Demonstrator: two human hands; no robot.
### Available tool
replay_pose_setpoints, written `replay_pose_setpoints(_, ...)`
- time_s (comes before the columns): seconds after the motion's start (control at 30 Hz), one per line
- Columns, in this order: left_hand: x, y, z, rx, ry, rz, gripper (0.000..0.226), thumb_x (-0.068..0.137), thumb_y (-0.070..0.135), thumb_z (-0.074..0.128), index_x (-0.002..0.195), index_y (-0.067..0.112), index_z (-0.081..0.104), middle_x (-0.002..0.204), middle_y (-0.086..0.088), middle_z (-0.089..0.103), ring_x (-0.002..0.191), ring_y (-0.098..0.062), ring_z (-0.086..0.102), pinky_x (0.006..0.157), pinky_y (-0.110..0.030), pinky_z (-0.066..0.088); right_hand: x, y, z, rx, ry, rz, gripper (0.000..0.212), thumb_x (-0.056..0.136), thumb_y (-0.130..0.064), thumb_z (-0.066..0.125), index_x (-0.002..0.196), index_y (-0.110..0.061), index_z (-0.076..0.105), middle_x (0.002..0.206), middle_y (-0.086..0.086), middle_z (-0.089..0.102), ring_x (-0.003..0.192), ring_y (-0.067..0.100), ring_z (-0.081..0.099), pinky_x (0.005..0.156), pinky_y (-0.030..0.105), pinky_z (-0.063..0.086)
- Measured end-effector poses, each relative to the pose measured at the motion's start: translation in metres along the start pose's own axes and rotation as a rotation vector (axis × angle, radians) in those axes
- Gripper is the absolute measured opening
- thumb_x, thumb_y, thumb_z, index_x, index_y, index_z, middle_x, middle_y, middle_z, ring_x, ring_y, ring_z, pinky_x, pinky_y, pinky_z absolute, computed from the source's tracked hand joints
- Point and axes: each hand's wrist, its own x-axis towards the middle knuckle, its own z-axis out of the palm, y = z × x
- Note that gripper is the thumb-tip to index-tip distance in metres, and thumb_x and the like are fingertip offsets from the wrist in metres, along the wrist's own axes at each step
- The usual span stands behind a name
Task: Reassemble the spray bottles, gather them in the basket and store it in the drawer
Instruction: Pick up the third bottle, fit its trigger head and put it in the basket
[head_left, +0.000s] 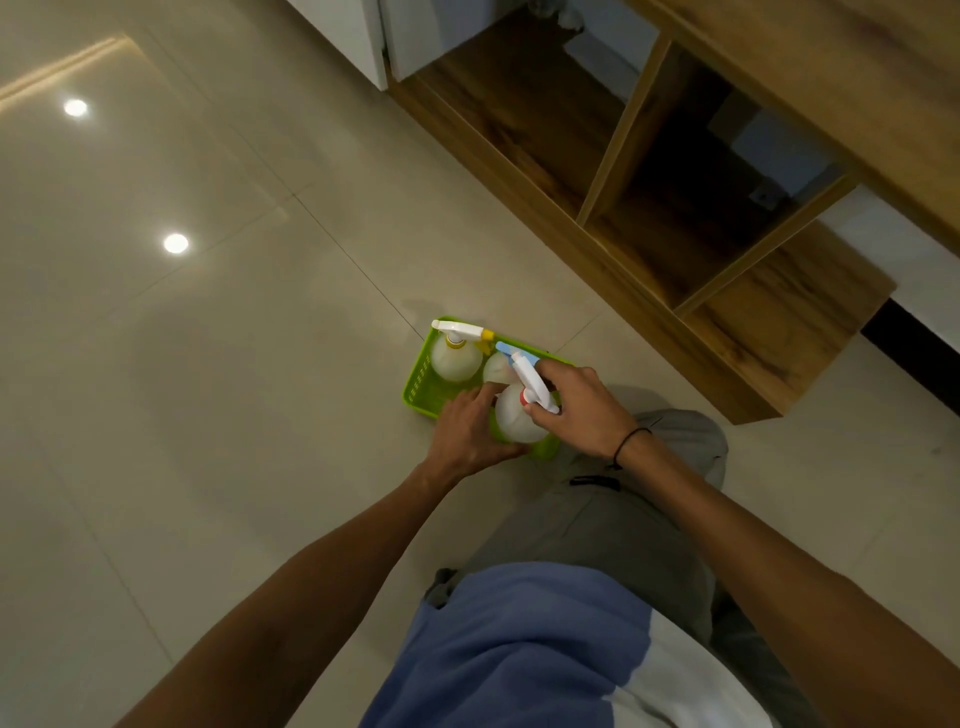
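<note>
A bright green basket (422, 383) sits on the tiled floor. Three translucent white spray bottles stand in it. The far one (456, 358) has a yellow-tipped spray head. The middle one (497, 367) carries a blue-tipped head and is partly hidden. The nearest bottle (516, 415) has a white spray head with a red collar. My left hand (467, 434) wraps the near bottle's left side at the basket's front edge. My right hand (582, 402) grips that bottle's spray head from the right.
A low wooden cabinet (691, 244) with open compartments stands to the right and behind the basket. A white door or panel (363, 36) is at the top. Glossy floor tiles spread to the left. My bent knee (670, 441) is just right of the basket.
</note>
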Motion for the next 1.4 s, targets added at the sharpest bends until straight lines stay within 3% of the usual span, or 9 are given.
replay_pose_setpoints(0.1,0.0,0.004,0.008,0.002,-0.01,-0.002,0.095,0.072,0.052,0.095,0.15,0.016,0.054,0.133,-0.004,0.071,0.12,-0.029,0.065,0.097,-0.044,0.051,-0.002,0.01,0.003,-0.009,-0.011,0.019,0.016,0.098,-0.022,0.068,0.102,-0.006,0.067,0.081,-0.002,0.062,0.073,0.016,0.056,0.066,0.035,0.046)
replay_pose_setpoints(0.27,-0.002,0.006,0.017,0.019,-0.028,-0.01,0.096,0.075,0.052,0.093,0.153,0.017,0.051,0.13,-0.005,0.073,0.117,-0.03,0.068,0.095,-0.045,0.052,-0.002,0.027,0.009,-0.025,-0.071,0.083,0.025,0.095,-0.018,0.07,0.113,-0.001,0.069,0.095,0.015,0.071,0.088,0.033,0.066,0.076,0.046,0.056)
replay_pose_setpoints(0.43,0.001,0.007,0.02,0.037,-0.055,-0.041,0.093,0.077,0.053,0.092,0.153,0.017,0.051,0.133,-0.004,0.073,0.121,-0.027,0.068,0.097,-0.044,0.051,0.003,0.037,0.016,-0.019,-0.069,0.114,0.026,0.092,-0.015,0.071,0.117,-0.012,0.072,0.087,0.003,0.066,0.085,0.027,0.064,0.072,0.028,0.043)
replay_pose_setpoints(0.7,0.004,0.004,0.014,0.037,-0.074,-0.07,0.081,0.079,0.045,0.091,0.148,0.015,0.059,0.13,-0.009,0.074,0.12,-0.028,0.068,0.094,-0.04,0.055,0.012,0.042,0.026,-0.09,-0.184,0.178,0.026,0.095,-0.017,0.068,0.119,-0.007,0.069,0.101,0.021,0.071,0.093,0.039,0.068,0.074,0.038,0.052)
replay_pose_setpoints(0.83,0.004,-0.004,0.005,0.024,-0.045,-0.094,0.066,0.083,0.038,0.087,0.14,0.014,0.066,0.126,-0.005,0.074,0.118,-0.024,0.068,0.095,-0.04,0.056,0.012,0.045,0.018,-0.093,-0.278,0.171,0.01,0.088,-0.015,0.069,0.097,-0.017,0.064,0.097,0.012,0.073,0.091,0.034,0.069,0.075,0.039,0.056)
replay_pose_setpoints(1.0,0.004,-0.014,-0.006,-0.053,0.113,-0.172,0.045,0.084,0.029,0.086,0.124,0.013,0.075,0.108,-0.004,0.078,0.104,-0.022,0.072,0.089,-0.042,0.059,0.015,0.059,0.002,-0.077,-0.401,0.153,0.054,0.087,-0.014,0.075,0.137,-0.021,0.058,0.134,0.003,0.065,0.123,0.022,0.063,0.099,0.036,0.055)
replay_pose_setpoints(1.13,0.005,-0.025,-0.012,-0.111,0.251,-0.274,0.032,0.084,0.025,0.084,0.113,0.013,0.076,0.099,-0.001,0.078,0.096,-0.021,0.073,0.086,-0.041,0.059,0.018,0.065,-0.019,-0.054,-0.436,0.128,0.087,0.078,-0.04,0.088,0.153,-0.025,0.045,0.147,0.002,0.057,0.133,0.02,0.055,0.107,0.037,0.05)
replay_pose_setpoints(1.27,0.007,-0.035,-0.018,-0.148,0.435,-0.388,0.021,0.087,0.027,0.08,0.102,0.013,0.075,0.084,-0.002,0.075,0.082,-0.023,0.072,0.079,-0.041,0.058,0.03,0.063,-0.035,0.153,-0.338,0.197,0.083,0.074,-0.077,0.072,0.137,-0.026,0.058,0.131,-0.001,0.064,0.124,0.019,0.062,0.102,0.039,0.055)
replay_pose_setpoints(1.4,0.0,-0.047,-0.022,-0.257,0.557,-0.547,0.026,0.089,0.033,0.079,0.102,0.013,0.069,0.074,-0.001,0.068,0.076,-0.023,0.069,0.077,-0.041,0.057,0.05,0.069,-0.028,0.136,-0.165,0.251,0.058,0.098,-0.054,0.066,0.143,-0.018,0.056,0.139,0.008,0.059,0.131,0.027,0.058,0.105,0.043,0.054)
